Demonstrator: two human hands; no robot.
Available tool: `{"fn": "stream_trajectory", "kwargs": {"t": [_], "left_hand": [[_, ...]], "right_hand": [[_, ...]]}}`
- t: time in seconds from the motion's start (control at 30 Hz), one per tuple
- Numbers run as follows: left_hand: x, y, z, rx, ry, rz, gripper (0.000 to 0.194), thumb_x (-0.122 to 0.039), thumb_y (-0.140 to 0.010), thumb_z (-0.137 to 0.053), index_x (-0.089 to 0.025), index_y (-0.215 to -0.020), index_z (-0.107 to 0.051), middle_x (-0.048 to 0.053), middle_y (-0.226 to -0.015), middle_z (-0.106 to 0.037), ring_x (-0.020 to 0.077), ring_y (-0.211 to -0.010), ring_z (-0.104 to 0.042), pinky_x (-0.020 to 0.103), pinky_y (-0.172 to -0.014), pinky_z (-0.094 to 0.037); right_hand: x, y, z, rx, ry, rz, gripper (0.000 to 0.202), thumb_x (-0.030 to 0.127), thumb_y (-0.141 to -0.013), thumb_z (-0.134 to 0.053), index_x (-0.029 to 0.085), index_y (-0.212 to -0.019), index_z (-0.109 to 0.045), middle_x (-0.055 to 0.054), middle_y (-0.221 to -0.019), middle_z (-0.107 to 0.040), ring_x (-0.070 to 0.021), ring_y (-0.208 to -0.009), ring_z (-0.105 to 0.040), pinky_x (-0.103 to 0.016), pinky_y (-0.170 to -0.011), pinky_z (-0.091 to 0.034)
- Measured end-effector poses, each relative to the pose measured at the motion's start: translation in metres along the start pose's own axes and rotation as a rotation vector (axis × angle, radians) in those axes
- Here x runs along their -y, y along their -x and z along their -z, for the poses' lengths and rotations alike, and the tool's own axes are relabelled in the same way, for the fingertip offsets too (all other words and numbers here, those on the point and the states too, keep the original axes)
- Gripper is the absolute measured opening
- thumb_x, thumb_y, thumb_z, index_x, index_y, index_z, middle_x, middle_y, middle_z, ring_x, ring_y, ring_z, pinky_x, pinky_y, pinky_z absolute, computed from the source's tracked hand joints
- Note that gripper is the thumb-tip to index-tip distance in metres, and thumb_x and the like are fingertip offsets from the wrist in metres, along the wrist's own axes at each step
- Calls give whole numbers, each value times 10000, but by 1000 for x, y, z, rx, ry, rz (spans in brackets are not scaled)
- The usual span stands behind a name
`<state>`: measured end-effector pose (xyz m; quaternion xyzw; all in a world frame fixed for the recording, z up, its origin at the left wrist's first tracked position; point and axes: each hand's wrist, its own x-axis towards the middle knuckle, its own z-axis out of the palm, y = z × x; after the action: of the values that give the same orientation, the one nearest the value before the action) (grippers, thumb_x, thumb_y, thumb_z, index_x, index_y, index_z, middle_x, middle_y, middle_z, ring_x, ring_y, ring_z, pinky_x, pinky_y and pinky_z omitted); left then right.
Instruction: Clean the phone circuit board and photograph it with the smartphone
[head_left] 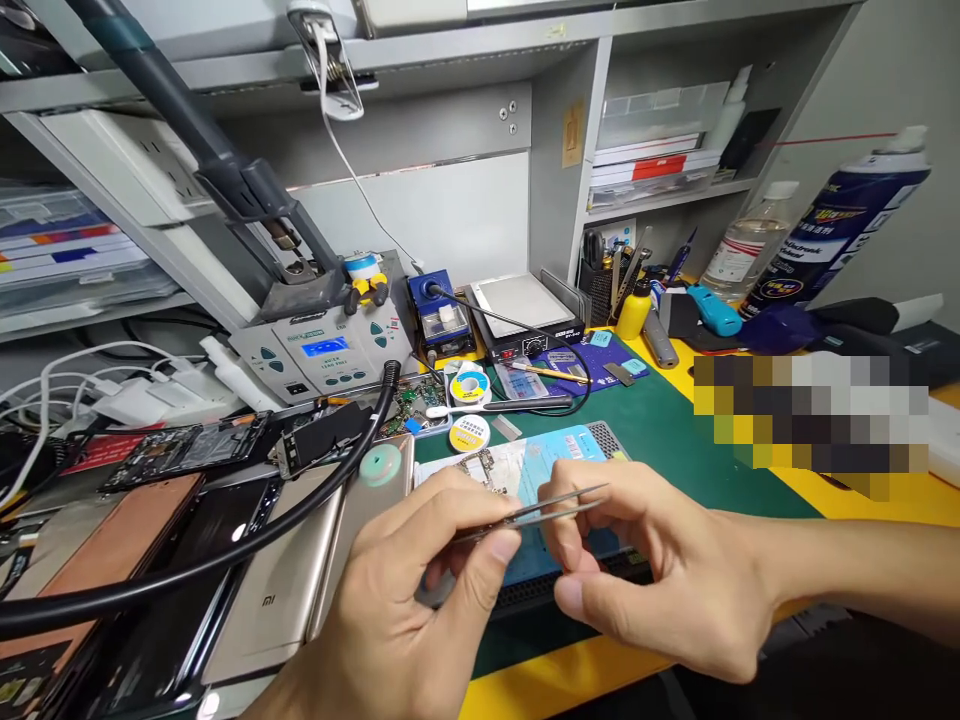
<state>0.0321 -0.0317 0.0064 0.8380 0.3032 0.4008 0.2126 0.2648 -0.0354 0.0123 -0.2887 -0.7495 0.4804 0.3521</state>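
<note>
Worktop point(525, 688): yellow, blue mat point(574, 443) on it
Left hand point(397, 600): closed on tweezers
Right hand point(675, 575): thumb and fingers apart, near tips; contact unclear
Mesh holder point(598, 292): upright tools
Tray point(435, 432): loose circuit boards point(410, 402)
Tweezers point(540, 506): tips apart, off bare board
Bare board point(478, 465): on mat, behind hands; done/left unclear

The left hand point(431, 580) covers the rear part of the tweezers point(559, 505), and its wrist is cut by the bottom edge. Whether the tweezer tips touch the right hand point(667, 570), one cannot tell. The right forearm point(855, 570) goes out at the right edge. The blue mat point(529, 460) is partly hidden under both hands. On the circuit board point(480, 465), the parts are too small to tell. Coarse squares point(817, 410) hide some things at the right.
</note>
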Motion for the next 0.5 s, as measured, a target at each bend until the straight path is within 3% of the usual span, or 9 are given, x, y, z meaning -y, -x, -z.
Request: {"fn": "stream_trajectory", "kwargs": {"t": [0.27,0.5], "left_hand": [[1,-3,-6,-59,-106,-157,265,-21,-942,-603,-177,-1146,-670,2,-938,-743,80,-860,-725,183,-789,-571],[2,4,-6,-46,-182,-213,313,-2,-935,-634,-168,-1199,-666,18,-1022,-759,87,-951,-720,205,-876,-560]], "right_hand": [[1,-5,-1,37,-76,-44,200,137,-846,-604,238,-809,-435,81,-645,-408,-93,-554,-350,-252,-519,-332],[3,-4,-1,48,-53,-41,191,158,-849,-598,241,-810,-431,83,-629,-406,-95,-548,-336,-250,-510,-331]]}}
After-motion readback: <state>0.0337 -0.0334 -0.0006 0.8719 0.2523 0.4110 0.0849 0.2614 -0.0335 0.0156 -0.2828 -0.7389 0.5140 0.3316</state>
